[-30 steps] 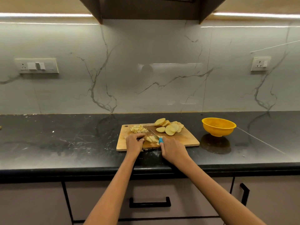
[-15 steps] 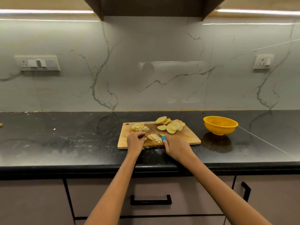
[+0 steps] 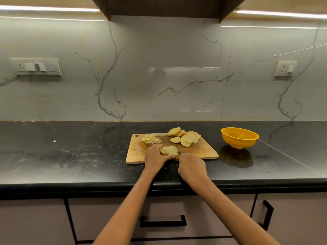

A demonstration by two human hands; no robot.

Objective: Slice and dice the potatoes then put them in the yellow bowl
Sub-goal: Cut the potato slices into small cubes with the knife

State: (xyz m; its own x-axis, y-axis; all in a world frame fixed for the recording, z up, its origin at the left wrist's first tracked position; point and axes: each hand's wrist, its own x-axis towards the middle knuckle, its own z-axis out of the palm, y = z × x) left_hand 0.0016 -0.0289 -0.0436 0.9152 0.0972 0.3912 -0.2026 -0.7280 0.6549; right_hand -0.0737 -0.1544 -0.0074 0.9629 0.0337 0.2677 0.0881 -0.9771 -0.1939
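Observation:
A wooden cutting board lies on the black counter. Round potato slices are piled at its back right, and a small heap of diced potato sits at its back left. Near the front edge lies a bunch of cut potato strips. My left hand holds these strips from the left, fingers curled around them. My right hand grips a knife with a blue handle, of which only a small tip shows; the blade is hidden. The empty yellow bowl stands to the right of the board.
The black stone counter runs left and right of the board, with a marble wall behind. Switch plates hang on the wall at left and right. Below the counter edge are drawers with black handles.
My right hand with the knife has drawn back toward the counter's front edge. My left hand has gathered the cut strips into a tighter bunch. The camera has tilted slightly.

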